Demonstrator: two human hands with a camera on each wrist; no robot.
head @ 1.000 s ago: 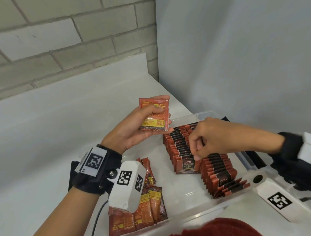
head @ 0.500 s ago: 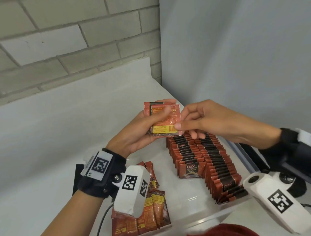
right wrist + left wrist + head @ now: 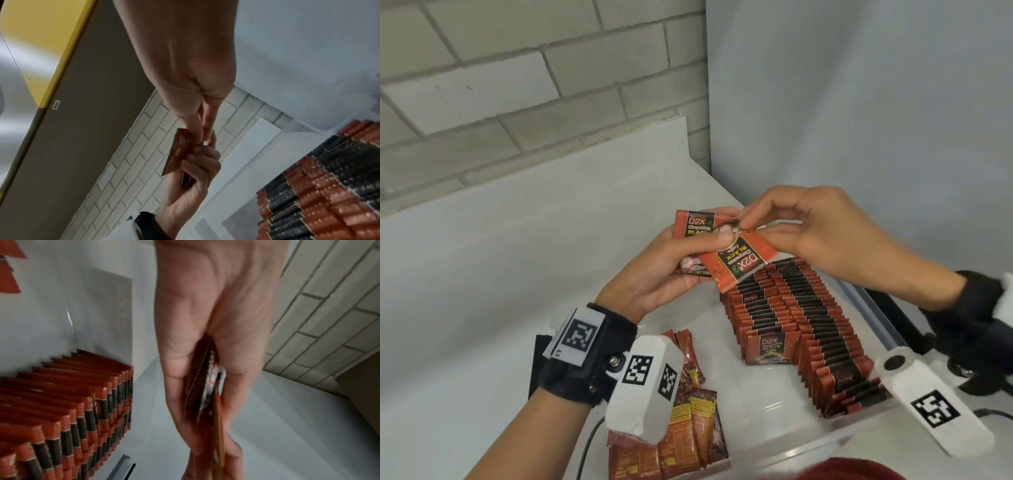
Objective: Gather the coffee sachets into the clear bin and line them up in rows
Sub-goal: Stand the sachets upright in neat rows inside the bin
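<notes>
My left hand (image 3: 681, 253) grips a small stack of red coffee sachets (image 3: 693, 228) above the clear bin (image 3: 804, 448). My right hand (image 3: 751, 228) pinches the corner of the front sachet (image 3: 738, 262), which hangs tilted and upside down, its printed face toward me. Below them two rows of sachets (image 3: 791, 325) stand on edge in the bin. In the left wrist view the stack (image 3: 205, 395) sits between thumb and fingers. The right wrist view shows the pinched sachet (image 3: 176, 155) edge-on. Loose sachets (image 3: 688, 425) lie at the bin's near left.
The bin sits on a white table (image 3: 482, 274) in a corner, with a brick wall (image 3: 517, 85) behind and a grey panel (image 3: 859, 102) to the right. A black cable (image 3: 585, 452) runs under my left wrist. A red rounded thing (image 3: 852, 471) shows at the bottom edge.
My right hand rose from the rows to the stack in my left hand and took the front sachet by its corner. That sachet has turned over, printed face toward me now.
</notes>
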